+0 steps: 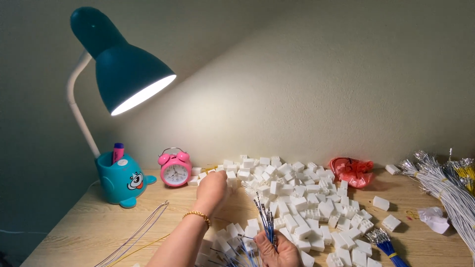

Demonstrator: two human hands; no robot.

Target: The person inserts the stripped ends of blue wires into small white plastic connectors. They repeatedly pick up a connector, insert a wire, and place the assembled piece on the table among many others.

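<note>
- White plastic connector housings (pixel 297 198) lie in a big loose pile across the middle of the wooden desk (pixel 89 227), running from the back wall down to the near edge.
- My left hand (pixel 212 190) is stretched out over the far left edge of that pile, knuckles to the camera, gold bracelet (pixel 198 215) on the wrist.
- Left fingers curl down onto the housings; I cannot tell whether they have pinched one, the back of the hand hides it.
- My right hand (pixel 278 252) sits low at the near edge, fingers closed around a bundle of thin blue wires (pixel 266 217).
- Blue wires stand up out of that fist, metal tips fanned just above the pile.
- Second blue wire bundle (pixel 386 242) with a yellow tie lies on the desk right of the pile.
- White wire bundle (pixel 445 190) fans along the far right side, a yellow bundle (pixel 465 172) just behind it.
- Red plastic bag (pixel 352 170) is crumpled at the back, touching the pile's right end.
- Pink alarm clock (pixel 174 168) stands at the back, just left of my left hand.
- Teal desk lamp (pixel 126 71), lit, rises from a teal cartoon pen holder (pixel 121 180) at far left.
- Loose grey and yellow wires (pixel 136 232) lie on the left part of the desk.
- Crumpled white scrap (pixel 434 217) sits near the white wires.
</note>
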